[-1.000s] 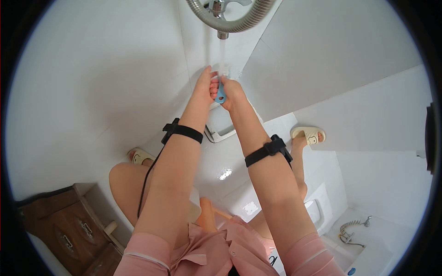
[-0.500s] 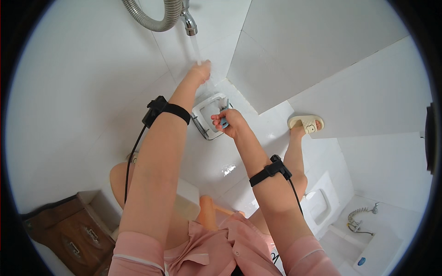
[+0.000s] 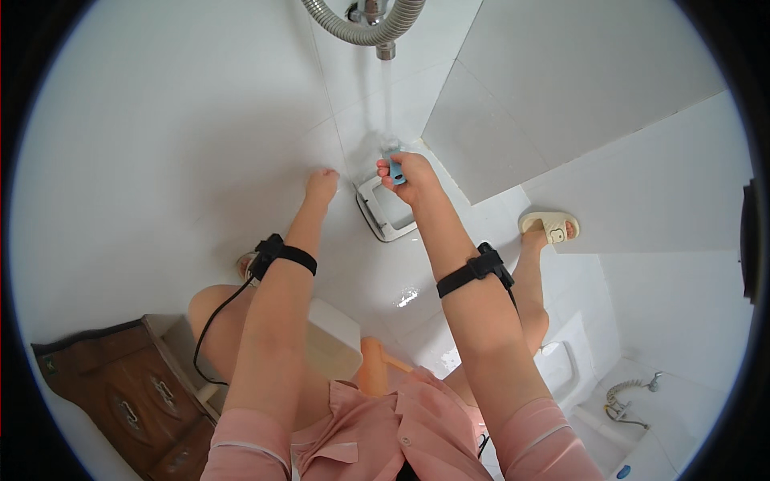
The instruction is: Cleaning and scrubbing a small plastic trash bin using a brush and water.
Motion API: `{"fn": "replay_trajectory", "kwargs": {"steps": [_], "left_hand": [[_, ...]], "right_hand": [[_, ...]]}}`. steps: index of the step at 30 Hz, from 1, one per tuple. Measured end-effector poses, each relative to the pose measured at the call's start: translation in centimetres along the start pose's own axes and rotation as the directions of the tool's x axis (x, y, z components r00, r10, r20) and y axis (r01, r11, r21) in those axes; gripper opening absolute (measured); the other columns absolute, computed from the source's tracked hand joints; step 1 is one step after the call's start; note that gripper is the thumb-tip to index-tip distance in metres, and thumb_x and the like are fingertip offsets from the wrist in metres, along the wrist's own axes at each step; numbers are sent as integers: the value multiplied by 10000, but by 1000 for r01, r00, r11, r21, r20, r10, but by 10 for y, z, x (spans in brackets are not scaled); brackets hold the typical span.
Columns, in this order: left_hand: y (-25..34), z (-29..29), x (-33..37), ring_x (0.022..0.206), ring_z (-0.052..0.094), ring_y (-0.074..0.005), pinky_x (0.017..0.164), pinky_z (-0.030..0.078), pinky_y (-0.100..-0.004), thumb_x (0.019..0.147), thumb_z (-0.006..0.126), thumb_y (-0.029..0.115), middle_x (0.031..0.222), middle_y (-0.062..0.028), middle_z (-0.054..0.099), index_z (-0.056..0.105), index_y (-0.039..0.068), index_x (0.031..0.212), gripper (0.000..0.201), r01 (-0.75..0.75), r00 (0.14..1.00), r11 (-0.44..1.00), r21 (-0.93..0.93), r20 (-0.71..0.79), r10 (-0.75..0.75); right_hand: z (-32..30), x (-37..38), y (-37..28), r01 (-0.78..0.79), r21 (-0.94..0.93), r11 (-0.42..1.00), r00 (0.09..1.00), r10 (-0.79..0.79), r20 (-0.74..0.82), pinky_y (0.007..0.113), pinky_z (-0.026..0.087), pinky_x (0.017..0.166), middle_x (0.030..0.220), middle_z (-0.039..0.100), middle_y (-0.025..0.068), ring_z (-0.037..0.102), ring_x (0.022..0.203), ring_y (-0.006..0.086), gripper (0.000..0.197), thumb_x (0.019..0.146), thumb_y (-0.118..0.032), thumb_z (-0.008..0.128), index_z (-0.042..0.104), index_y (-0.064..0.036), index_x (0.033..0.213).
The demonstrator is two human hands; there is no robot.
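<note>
Just past 12 o'clock from the centre of the view, the right hand (image 3: 414, 170) is wrapped around a light-blue handled tool (image 3: 395, 169), gripping it by the handle. The handle's end, with a hole through it, points toward 6 o'clock, while the far end points toward 12 and sits in splashing water, too blurred to make out. Directly above at 12 o'clock, a chrome tap (image 3: 386, 51) pours a thin stream onto it, and a grey corrugated hose (image 3: 359, 34) loops in front of the tap.

The left hand (image 3: 322, 185) hangs between 10 and 11 o'clock, well apart from the tool and near the white wall (image 3: 160, 160). Its fingers are drawn in narrow; I cannot tell whether anything is inside them.

Just below the right hand, a white rectangular container (image 3: 399, 232) with a raised rim rests on the tiled floor (image 3: 381, 276). Each forearm wears a black strap (image 3: 459, 280) carrying a small box. A cream slipper (image 3: 553, 227) is on the right foot at 3 o'clock. A brown wooden cabinet (image 3: 96, 385) lies at 8 o'clock, a white squat toilet (image 3: 571, 353) at 4.
</note>
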State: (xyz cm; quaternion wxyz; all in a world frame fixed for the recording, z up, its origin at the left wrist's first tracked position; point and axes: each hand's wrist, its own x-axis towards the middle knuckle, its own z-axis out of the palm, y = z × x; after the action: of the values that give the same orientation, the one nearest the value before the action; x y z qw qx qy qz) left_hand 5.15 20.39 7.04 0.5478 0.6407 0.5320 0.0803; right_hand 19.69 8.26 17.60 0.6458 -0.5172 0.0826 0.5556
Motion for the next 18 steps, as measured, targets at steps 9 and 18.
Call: {"fn": "replay_trajectory", "kwargs": {"steps": [9,18], "left_hand": [[-74,22,-9,709,571,-166,621,457,-313,765,578,220,780,-59,623,632,37,937,257,25,1000,978,206,12,-28],[-78,27,-13,786,581,-197,705,457,-307,767,586,216,898,-97,637,618,13,969,289,47,998,995,92,27,-50]], "right_hand": [[6,-7,-3,170,-442,881,985,-166,48,277,339,350,679,532,127,461,427,147,170,801,-4,378,475,50,930],[-4,-22,-19,125,-653,747,988,-157,10,282,346,338,696,559,148,460,412,142,249,779,-4,401,490,84,995]]}}
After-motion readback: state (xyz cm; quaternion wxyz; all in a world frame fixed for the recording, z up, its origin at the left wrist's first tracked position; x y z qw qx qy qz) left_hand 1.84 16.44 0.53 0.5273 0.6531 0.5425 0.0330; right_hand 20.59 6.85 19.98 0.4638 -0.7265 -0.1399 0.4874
